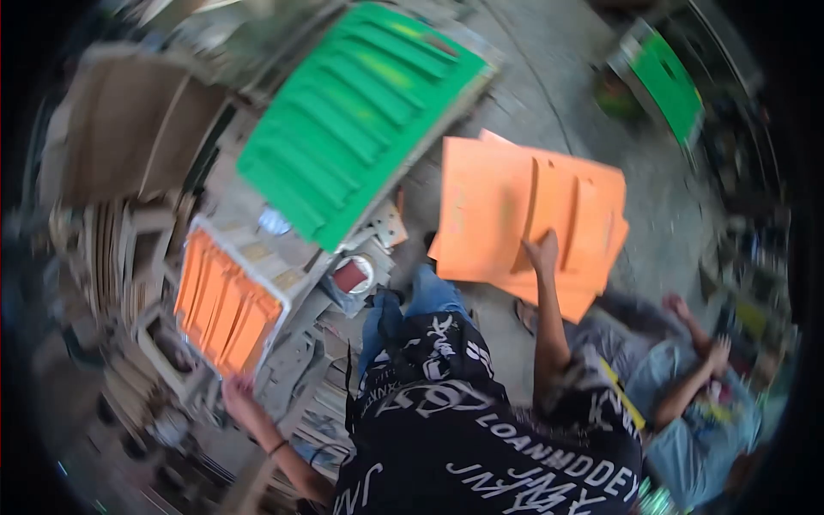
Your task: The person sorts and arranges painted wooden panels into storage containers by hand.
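Observation:
My right hand (542,251) grips a stack of orange ribbed panels (489,184) by a raised rib, with the thumb on the upper face. The panels overlap unevenly and hang above the floor in front of me. Out to the left, my left hand (240,395) is at the lower corner of a smaller orange ribbed piece (225,305) with a pale rim. Blur hides whether its fingers hold that corner or only rest beside it. A large green ribbed panel (365,116) lies on a support ahead of me.
Another person (704,412) sits low at the right, with bare forearms. A round tub with a dark red patch (350,276) is by my feet. Brown boards (120,129) and stacked frames (129,257) crowd the left. A second green panel (665,81) is at the far right.

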